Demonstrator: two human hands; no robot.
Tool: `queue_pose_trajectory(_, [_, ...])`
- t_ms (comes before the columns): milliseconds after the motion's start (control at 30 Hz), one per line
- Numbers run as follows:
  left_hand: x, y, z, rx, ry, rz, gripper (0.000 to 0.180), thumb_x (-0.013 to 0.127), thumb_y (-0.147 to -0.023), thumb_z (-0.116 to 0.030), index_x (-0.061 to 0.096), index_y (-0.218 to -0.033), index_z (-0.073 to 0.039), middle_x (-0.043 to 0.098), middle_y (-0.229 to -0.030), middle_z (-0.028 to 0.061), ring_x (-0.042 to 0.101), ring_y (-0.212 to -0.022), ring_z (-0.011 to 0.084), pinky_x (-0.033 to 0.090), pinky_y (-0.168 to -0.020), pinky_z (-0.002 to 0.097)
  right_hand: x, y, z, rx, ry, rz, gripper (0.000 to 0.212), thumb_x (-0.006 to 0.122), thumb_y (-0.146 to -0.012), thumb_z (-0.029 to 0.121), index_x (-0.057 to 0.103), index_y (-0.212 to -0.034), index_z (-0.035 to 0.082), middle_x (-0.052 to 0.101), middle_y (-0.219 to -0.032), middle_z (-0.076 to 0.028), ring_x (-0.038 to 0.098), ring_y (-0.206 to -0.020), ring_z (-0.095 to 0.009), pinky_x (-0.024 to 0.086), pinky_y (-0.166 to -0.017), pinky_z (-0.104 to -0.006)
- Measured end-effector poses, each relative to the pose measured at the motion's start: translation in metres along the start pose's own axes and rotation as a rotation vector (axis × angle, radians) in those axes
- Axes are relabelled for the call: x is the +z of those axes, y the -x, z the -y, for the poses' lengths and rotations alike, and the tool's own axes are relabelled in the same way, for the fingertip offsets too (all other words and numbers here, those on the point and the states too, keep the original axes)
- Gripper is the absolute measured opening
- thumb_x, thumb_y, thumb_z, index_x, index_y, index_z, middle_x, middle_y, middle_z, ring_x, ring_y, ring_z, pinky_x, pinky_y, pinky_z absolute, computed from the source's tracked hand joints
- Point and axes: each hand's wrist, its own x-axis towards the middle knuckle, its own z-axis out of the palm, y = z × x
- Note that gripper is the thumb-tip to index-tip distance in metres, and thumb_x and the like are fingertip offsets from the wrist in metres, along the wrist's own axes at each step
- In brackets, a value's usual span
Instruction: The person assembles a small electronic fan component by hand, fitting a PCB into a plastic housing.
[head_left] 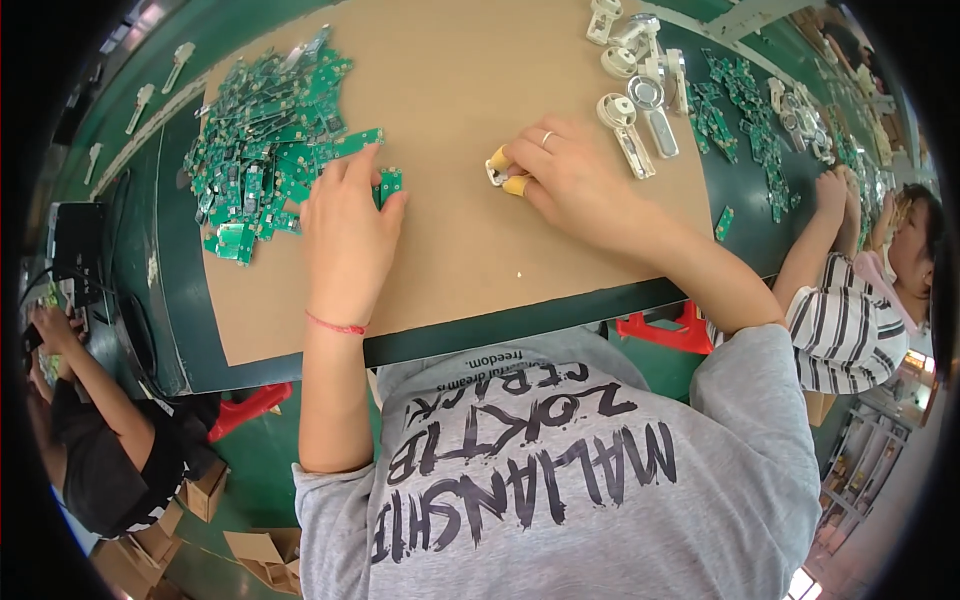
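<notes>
- On the brown cardboard sheet covering the green desk, my left hand pinches a small green circuit board.
- My right hand, fingertips clamped, holds a small white part.
- Circuit board pile at the left edge; white housings far right.

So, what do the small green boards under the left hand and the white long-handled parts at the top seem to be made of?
The small green boards look like printed circuit board: flat, matte green, with tiny pale pads. The white long-handled parts seem to be moulded plastic, smooth and slightly glossy; one has a shinier, maybe metallic, round face. The brown sheet under them looks like plain cardboard.
</notes>
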Motion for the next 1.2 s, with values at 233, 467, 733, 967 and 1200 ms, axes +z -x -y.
queue_pose_trajectory(233, [-0.005, 0.006, -0.013, -0.02, 0.175, 0.03, 0.037, 0.058, -0.073, 0.002, 0.054, -0.109, -0.004, 0.056, -0.092, 0.0111, 0.056, -0.078, 0.0271, 0.046, -0.072, 0.0351, 0.003, 0.014, 0.007, 0.0, 0.284, -0.169, 0.02, 0.057, -0.069, 0.003, 0.056, -0.088, 0.006, 0.055, -0.091, -0.007, 0.048, -0.096, -0.025, 0.033, -0.087, -0.0419])
queue_pose_trajectory(467, [-0.002, 0.012, -0.039, 0.023, 0.67, -0.016, 0.015, 0.061, -0.078, -0.004, 0.063, -0.093, -0.005, 0.057, -0.084, 0.006, 0.056, -0.074, 0.0158, 0.044, -0.062, 0.0265, -0.013, 0.013, 0.015, 0.059, -0.338, -0.061, 0.013, 0.061, -0.074, 0.005, 0.056, -0.086, 0.004, 0.057, -0.083, -0.005, 0.054, -0.083, -0.019, 0.038, -0.083, -0.0332])
queue_pose_trajectory(733, [-0.005, 0.024, -0.057, 0.174, 0.782, -0.129, 0.017, 0.063, -0.075, 0.001, 0.065, -0.09, -0.006, 0.058, -0.083, 0.0052, 0.054, -0.073, 0.0131, 0.044, -0.058, 0.0244, -0.034, 0.014, 0.058, 0.26, -0.845, -0.139, 0.011, 0.06, -0.079, 0.007, 0.058, -0.088, 0.0, 0.058, -0.071, -0.003, 0.055, -0.067, -0.009, 0.046, -0.06, -0.023])
queue_pose_trajectory(967, [-0.01, 0.029, -0.06, 0.288, 0.604, -0.306, 0.027, 0.066, -0.069, 0.008, 0.067, -0.092, -0.005, 0.057, -0.081, 0.0062, 0.055, -0.069, 0.0134, 0.044, -0.055, 0.0239, -0.044, 0.011, 0.067, 0.285, -0.746, -0.079, 0.009, 0.058, -0.079, 0.007, 0.055, -0.081, -0.001, 0.059, -0.072, -0.004, 0.057, -0.069, -0.008, 0.047, -0.06, -0.023])
queue_pose_trajectory(1200, [-0.005, 0.031, -0.055, 0.342, 0.751, -0.383, 0.028, 0.065, -0.069, 0.01, 0.067, -0.093, -0.004, 0.057, -0.08, 0.0064, 0.055, -0.068, 0.0138, 0.043, -0.055, 0.0234, -0.045, 0.01, 0.063, 0.513, -1.554, 0.163, 0.01, 0.049, -0.083, 0.003, 0.055, -0.089, -0.001, 0.059, -0.076, -0.002, 0.056, -0.068, -0.007, 0.046, -0.061, -0.0218])
